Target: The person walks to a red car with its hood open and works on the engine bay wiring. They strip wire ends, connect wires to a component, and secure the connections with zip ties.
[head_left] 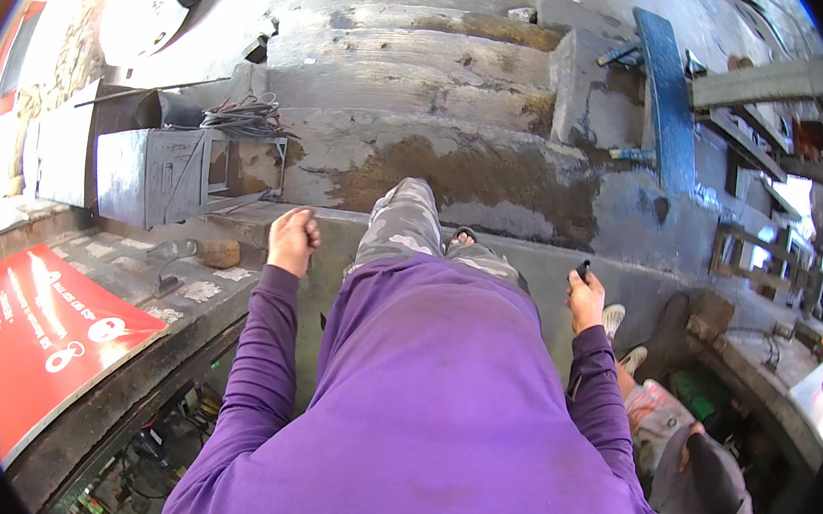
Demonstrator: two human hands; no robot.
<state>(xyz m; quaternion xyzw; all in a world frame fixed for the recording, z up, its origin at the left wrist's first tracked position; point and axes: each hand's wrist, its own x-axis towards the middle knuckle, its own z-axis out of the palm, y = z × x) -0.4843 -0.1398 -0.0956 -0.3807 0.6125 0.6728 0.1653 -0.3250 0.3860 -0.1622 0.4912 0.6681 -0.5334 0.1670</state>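
Observation:
My left hand (293,241) hangs away from my body, its fingers curled into a loose fist with nothing seen in it. It is nearest to a grey metal frame cabinet (170,174) and the worktop at the left. My right hand (586,299) is closed around a small black object (584,269) whose upper end sticks out above the fingers; its kind cannot be made out. Both arms are held out beside my legs (405,219), and neither hand touches a surface.
Concrete steps (411,59) with a wet patch lie ahead. A blue bench (666,103) stands at the far right, and coiled cable (247,115) rests by the cabinet. A red sign board (37,340) covers the left worktop. Another person (706,494) sits low at the right.

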